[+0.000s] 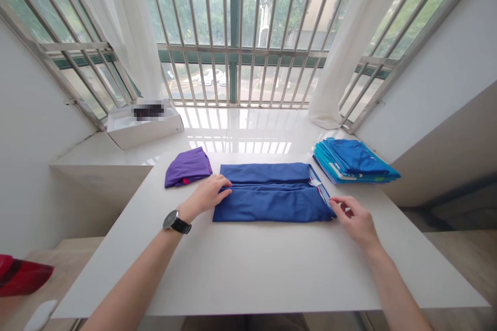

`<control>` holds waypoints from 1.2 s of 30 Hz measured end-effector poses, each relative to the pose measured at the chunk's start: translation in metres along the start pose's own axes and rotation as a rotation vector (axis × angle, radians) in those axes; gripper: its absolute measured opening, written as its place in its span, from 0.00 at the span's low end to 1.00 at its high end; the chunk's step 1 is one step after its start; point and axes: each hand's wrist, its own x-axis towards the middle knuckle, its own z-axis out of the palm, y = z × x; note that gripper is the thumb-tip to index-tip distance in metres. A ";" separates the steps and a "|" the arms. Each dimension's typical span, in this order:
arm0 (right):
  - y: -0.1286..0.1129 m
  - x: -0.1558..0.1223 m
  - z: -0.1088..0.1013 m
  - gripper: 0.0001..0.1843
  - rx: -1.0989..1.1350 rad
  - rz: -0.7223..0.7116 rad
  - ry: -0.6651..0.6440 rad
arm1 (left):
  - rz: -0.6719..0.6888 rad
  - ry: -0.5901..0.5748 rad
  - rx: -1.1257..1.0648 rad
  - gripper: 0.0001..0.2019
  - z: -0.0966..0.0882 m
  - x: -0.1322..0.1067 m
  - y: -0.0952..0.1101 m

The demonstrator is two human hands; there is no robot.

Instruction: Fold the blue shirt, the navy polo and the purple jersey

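On the white tabletop [272,269], a folded royal-blue fabric garment [272,204] lies centred. The left hand [205,196] presses flat on it (fingers extended, ungripping, pinning the fold); the right hand [355,221] sits at its edge, fingers loosely curled, grasping nothing.

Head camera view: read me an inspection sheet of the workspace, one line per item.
surface: white table, with a glossy white sill behind it.
job's things: blue garment folded flat, white label at its right end; purple garment folded to its left; blue stack behind and to its right.
clutter: white box on the sill; red object and white object lower left, off the table.
hands: left hand resting on the blue garment, watch on that wrist; right hand at the garment's right end, fingers curled.
cables: nothing seen.
surroundings: barred window, white curtains, trees outside.
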 end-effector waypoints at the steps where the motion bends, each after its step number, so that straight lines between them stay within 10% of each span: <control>1: -0.005 0.012 0.001 0.17 -0.015 -0.059 -0.025 | 0.031 0.007 0.001 0.11 0.004 0.003 -0.001; 10: -0.038 0.063 0.033 0.12 0.000 -0.412 -0.490 | 0.031 0.099 0.026 0.12 0.023 0.003 0.006; 36: -0.033 0.052 0.050 0.15 0.021 -0.265 -0.533 | 0.043 -0.003 0.063 0.12 0.019 0.002 0.012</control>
